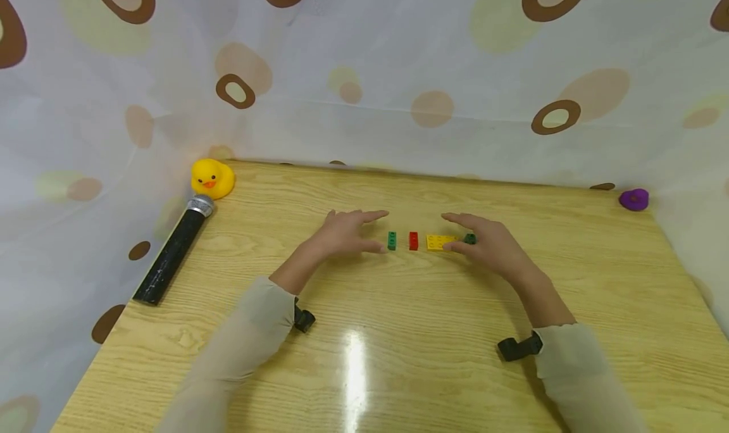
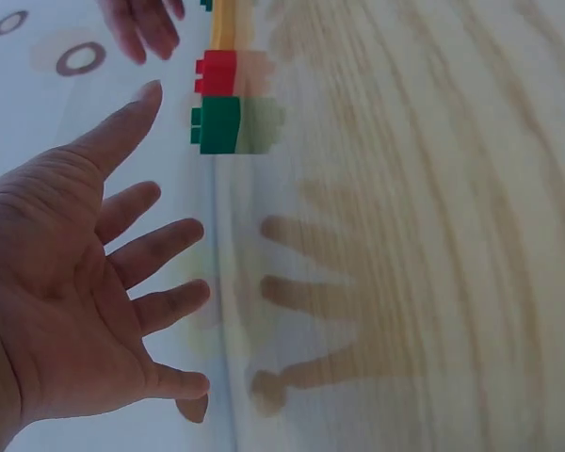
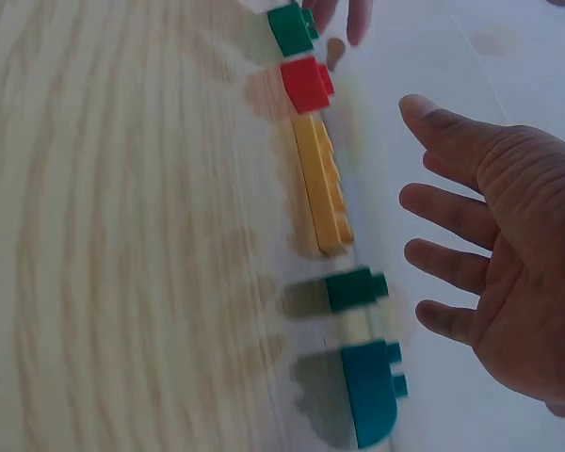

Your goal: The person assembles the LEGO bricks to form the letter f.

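Note:
A row of toy building bricks lies on the wooden table. From the left come a green brick (image 1: 392, 240), a red brick (image 1: 413, 240) and a longer yellow brick (image 1: 436, 242). Farther right is a dark green brick (image 1: 469, 238), with a teal, round-cornered brick (image 3: 369, 394) beyond it in the right wrist view. My left hand (image 1: 348, 232), fingers spread and holding nothing, hovers just left of the green brick. Above the yellow and dark green bricks is my right hand (image 1: 490, 243), its fingers extended and its palm bare; it hides the teal brick in the head view.
A yellow rubber duck (image 1: 212, 178) sits at the back left corner, touching the head of a black microphone (image 1: 173, 252). At the back right corner stands a small purple duck (image 1: 635, 199). A patterned white curtain (image 1: 364, 72) encloses the table's back and sides.

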`<state>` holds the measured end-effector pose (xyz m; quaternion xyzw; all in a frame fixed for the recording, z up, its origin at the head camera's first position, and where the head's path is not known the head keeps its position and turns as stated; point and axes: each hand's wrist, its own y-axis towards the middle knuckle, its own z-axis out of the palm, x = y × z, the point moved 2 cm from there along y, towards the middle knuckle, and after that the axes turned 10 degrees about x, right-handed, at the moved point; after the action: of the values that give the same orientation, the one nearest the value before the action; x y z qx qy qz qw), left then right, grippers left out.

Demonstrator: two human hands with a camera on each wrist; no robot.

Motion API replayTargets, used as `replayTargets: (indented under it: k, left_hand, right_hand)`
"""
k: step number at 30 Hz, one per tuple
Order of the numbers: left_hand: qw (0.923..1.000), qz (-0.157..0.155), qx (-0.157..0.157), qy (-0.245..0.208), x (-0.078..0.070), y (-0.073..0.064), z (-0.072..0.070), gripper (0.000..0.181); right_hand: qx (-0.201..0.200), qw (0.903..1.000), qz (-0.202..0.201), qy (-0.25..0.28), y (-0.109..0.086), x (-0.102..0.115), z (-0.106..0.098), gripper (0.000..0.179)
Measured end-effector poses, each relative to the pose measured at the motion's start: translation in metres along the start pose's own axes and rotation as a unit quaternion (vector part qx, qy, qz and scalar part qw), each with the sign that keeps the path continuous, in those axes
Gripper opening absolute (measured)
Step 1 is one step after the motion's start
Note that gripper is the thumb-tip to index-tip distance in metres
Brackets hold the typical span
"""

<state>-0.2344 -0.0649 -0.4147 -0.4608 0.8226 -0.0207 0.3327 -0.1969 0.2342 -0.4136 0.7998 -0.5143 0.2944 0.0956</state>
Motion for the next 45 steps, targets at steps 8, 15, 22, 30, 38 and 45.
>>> replayTargets:
  k: [8,15,22,30,38,45]
  left_hand:
    - [0.9991,-0.035,-0.009,0.021,-0.008,0.010,0.008,0.058]
    - [0.9985,-0.049,-0.005,0.023,-0.009,0.014,0.017,0.052]
    - [0.9990,-0.034,-0.005,0.027,-0.009,0.016,0.020,0.049]
    - [0.9990,-0.030,-0.016,0.028,-0.010,0.017,0.019,0.045]
    - [0.9989,-0.024,-0.027,0.029,-0.013,0.019,0.016,0.040]
    - [0.9994,-0.016,-0.025,0.020,-0.014,0.021,0.017,0.041]
  right_hand:
    - [0.026,0.9994,-0.008,-0.022,0.018,0.013,0.019,0.054]
    - [0.035,0.9986,-0.005,-0.040,0.026,0.017,0.031,0.050]
    - [0.035,0.9976,-0.022,-0.055,0.034,0.023,0.034,0.046]
    - [0.030,0.9968,-0.030,-0.068,0.040,0.022,0.036,0.040]
    - [0.034,0.9963,-0.021,-0.076,0.044,0.023,0.034,0.039]
    - [0.030,0.9969,-0.022,-0.070,0.046,0.024,0.032,0.038]
